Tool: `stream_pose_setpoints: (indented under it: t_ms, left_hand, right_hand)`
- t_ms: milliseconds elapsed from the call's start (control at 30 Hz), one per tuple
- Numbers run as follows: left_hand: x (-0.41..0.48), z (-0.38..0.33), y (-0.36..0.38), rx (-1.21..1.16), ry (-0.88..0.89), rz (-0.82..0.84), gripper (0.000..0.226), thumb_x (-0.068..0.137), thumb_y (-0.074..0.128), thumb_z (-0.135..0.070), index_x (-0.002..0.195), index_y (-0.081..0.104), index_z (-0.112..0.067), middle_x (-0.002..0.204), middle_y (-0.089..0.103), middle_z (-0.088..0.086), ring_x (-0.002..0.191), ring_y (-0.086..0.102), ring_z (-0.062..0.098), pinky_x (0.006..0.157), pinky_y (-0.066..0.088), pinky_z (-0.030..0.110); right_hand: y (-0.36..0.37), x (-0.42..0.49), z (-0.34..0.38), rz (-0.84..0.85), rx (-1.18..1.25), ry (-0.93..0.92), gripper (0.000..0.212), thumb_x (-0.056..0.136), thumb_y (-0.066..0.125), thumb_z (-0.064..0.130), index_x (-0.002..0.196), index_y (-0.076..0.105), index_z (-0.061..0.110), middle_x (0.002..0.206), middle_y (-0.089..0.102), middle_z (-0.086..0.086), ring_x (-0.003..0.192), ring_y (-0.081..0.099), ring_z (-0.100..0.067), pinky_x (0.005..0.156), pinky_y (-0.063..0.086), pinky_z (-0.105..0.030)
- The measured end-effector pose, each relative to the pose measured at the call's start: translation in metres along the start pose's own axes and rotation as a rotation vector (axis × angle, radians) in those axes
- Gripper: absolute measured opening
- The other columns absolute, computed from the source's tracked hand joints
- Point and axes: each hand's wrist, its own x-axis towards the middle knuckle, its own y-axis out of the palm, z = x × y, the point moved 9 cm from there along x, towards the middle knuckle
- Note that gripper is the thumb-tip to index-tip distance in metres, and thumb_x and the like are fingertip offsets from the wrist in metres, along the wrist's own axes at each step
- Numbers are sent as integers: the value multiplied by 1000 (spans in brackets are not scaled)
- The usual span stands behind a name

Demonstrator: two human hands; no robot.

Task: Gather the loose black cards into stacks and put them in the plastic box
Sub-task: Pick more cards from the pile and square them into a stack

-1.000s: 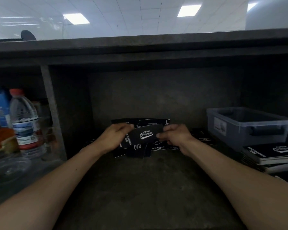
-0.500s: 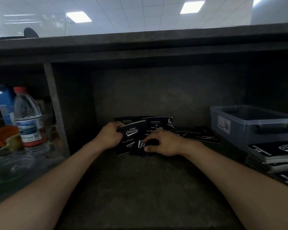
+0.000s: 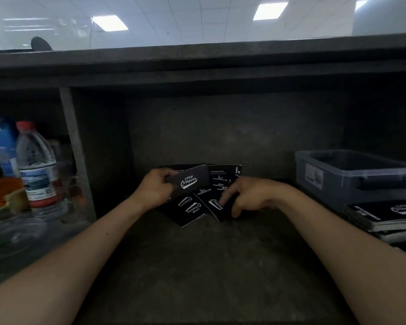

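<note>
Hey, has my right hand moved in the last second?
Yes. The right hand dropped lower against the plastic box rim, off the held stack onto the loose cards.

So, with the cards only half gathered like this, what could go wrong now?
1. The left hand grips the held cards at one end only, so they may fan out and slip.
2. The right hand pinches a loose card that overlaps the other cards. Lifting it could scatter them.
3. The plastic box stands off to the right, so an uneven stack might spill on the way.
</note>
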Motion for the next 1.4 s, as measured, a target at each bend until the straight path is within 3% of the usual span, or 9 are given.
stream_pose_setpoints:
  t_ms: [100, 200, 500, 767, 867, 1000, 1100, 1200, 1400]
  left_hand:
    - [-1, -3, -2, 10, 23, -28, 31, 89, 61, 2, 113, 71, -14, 100, 74, 8, 92, 70, 23, 85, 58, 37]
    - [-2, -8, -1, 2, 58, -21, 31, 89, 61, 3, 112, 71, -15, 96, 73, 4, 88, 69, 18, 78, 55, 29]
    - [-7, -18, 14, -82, 113, 102, 35, 92, 54, 10, 113, 68, -13, 101, 72, 9, 85, 66, 14, 78, 53, 27]
    - [-2, -19, -5, -115, 115, -69, 37, 93, 50, 7, 119, 68, -11, 108, 72, 8, 97, 67, 19, 90, 53, 34]
    - [-5, -22, 7, -170, 117, 43, 37, 99, 44, 2, 111, 72, -20, 104, 75, 0, 91, 71, 9, 80, 57, 20]
    - [-14, -28, 29, -40, 207, 229, 24, 96, 62, -12, 117, 69, -22, 109, 73, -6, 99, 70, 8, 84, 55, 19]
    - [-16, -30, 28, 110, 291, 224, 40, 88, 71, -4, 123, 66, -22, 116, 68, -10, 106, 64, 2, 92, 53, 23]
    - [-11, -24, 12, 47, 233, 98, 48, 86, 62, 7, 116, 67, -30, 108, 71, -11, 101, 66, 1, 90, 55, 25]
    - [-7, -11, 20, 188, 157, 160, 62, 85, 60, 6, 142, 55, -18, 139, 59, 1, 125, 57, 16, 110, 44, 32]
  right_hand:
    - [-9, 0, -9, -171, 151, 53, 26, 71, 85, 29, 96, 76, 25, 97, 70, 7, 84, 61, -5, 69, 47, -20]
    - [-5, 3, -10, -221, 26, 110, 65, 59, 90, 52, 112, 70, 20, 108, 67, 6, 104, 62, -13, 90, 51, -28]
    - [-24, -3, -6, -319, 466, -83, 52, 66, 72, -24, 110, 69, 3, 111, 71, -15, 96, 65, -18, 89, 56, -34]
    - [-29, 2, -5, -352, 665, -190, 44, 66, 71, -24, 89, 70, 14, 90, 73, -4, 84, 69, -11, 69, 57, -19]
    - [-33, 3, -11, -493, 739, -167, 42, 61, 84, -13, 83, 66, 17, 83, 69, -1, 84, 67, -16, 70, 57, -20]
    - [-40, 0, -27, -637, 449, 7, 55, 50, 98, 25, 87, 57, 22, 85, 63, 3, 79, 61, -13, 75, 53, -31]
    - [-33, 4, -36, -441, 215, 147, 57, 51, 95, 47, 91, 63, 22, 95, 64, 5, 89, 60, -12, 79, 50, -30]
    - [-16, 5, -40, -206, 52, 238, 66, 50, 94, 50, 102, 69, 17, 103, 68, 2, 97, 63, -16, 85, 54, -31]
    - [-33, -1, -33, -364, -76, 267, 46, 63, 84, 51, 89, 67, 18, 88, 65, 0, 81, 63, -18, 65, 50, -27]
